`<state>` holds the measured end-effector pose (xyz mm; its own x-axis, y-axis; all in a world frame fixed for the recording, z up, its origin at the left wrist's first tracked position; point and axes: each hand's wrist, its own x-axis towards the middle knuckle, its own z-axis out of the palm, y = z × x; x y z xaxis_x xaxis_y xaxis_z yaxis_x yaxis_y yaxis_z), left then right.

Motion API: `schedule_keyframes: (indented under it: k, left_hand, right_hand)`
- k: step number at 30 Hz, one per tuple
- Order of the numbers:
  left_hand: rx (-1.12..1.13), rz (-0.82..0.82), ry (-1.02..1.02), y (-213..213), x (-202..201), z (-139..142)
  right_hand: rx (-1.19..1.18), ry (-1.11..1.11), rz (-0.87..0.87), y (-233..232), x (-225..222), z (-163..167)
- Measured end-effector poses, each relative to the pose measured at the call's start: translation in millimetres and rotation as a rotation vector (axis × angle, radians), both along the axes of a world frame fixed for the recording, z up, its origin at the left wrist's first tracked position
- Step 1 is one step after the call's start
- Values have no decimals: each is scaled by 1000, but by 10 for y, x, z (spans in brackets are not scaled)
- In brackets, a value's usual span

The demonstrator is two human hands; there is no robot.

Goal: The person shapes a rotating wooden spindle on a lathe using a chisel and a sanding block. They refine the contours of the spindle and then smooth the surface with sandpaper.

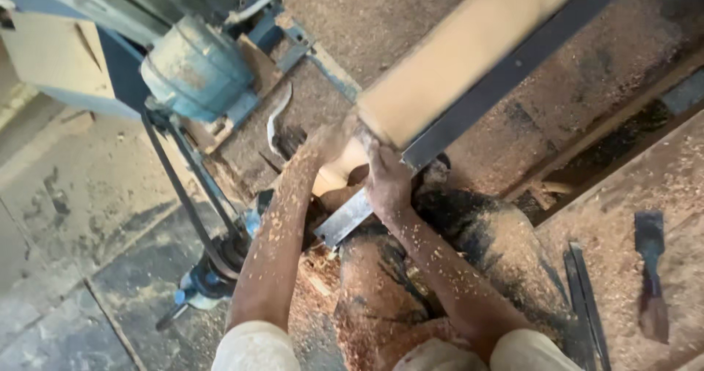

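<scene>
Left hand clamped around the near end of a long pale wooden workpiece, fingers wrapped over the rounded end, forearm flecked with sawdust; right hand pressed just beside it, gripping under the same end where a dark flat metal bar runs alongside the wood; exact finger spread of the right hand hidden by the bar, so cannot tell more than a firm closed hold. Workpiece blurred along its length, likely spinning or shifting on the machine; stretches away up and to the right, over a bed thick with sawdust. Blue-grey motor up left, with a dark drive belt dropping to a small pulley near the left elbow. Dark chisel lying well apart on the right, beside two thin metal strips.

Probably best handled by keeping both grips tight and close together at the end; holding wrists low and steady against the bar; keeping forearms and sleeves clear of the belt and pulley, which sit near the left arm; applying pressure evenly rather than in jerks; watching for slipping on dusty skin.
</scene>
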<state>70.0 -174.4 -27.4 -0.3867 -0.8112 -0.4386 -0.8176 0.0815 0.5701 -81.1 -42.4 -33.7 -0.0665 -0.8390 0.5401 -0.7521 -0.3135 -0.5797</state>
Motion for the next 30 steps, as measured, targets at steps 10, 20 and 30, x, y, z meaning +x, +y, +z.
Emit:
schedule_keyframes:
  k: [10, 20, 30]
  left_hand:
    - [55, 45, -87, 123, 173, 50]
    - [-107, 78, -199, 148, 104, 130]
    - [-47, 61, -137, -30, -142, 43]
  right_hand:
    - [41, 153, 87, 42, -42, 114]
    - [-96, -88, -16, 41, 41, 135]
    - [-62, -254, -49, -1, 156, 12]
